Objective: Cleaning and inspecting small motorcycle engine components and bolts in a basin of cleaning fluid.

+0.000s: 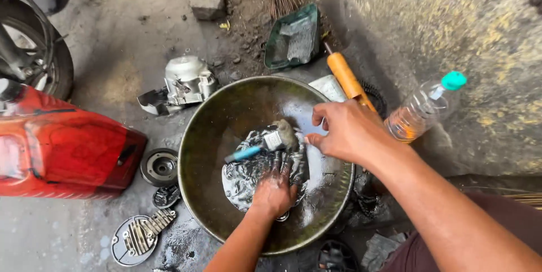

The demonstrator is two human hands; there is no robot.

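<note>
Oily black grime coats a metal engine part (248,173) lying in the middle of a wide, dull brass-coloured metal basin (209,131) set on a concrete floor (124,35). The part is pressed flat by the left hand (274,190), whose blackened fingers are spread open over its near right portion, so it is pinned down, not gripped. A brush (265,142) with a light blue handle lies across the top of the part; its long axis runs from lower left, where the handle tip is, up to the right, where the worn bristle head is seen. The right hand (344,133) is held just to the right of that bristle end, with thumb and forefinger drawn close together at the head; whether the grip is actually closed on the brush cannot be told, since the fingertips are partly hidden. The right hand is the nearer one to the brush, which extends leftward away from it. The engine part looks silvery under wet, dark streaks, with an irregular outline. Around the basin are seen a silver engine cylinder block (186,80) at upper left, a red motorcycle panel (62,148) at left, a finned round cover (138,238) at lower left, a green dustpan (293,37) above, an orange-handled tool (347,77), and a clear plastic bottle (423,108) with a teal cap holding amber liquid at right.
</note>
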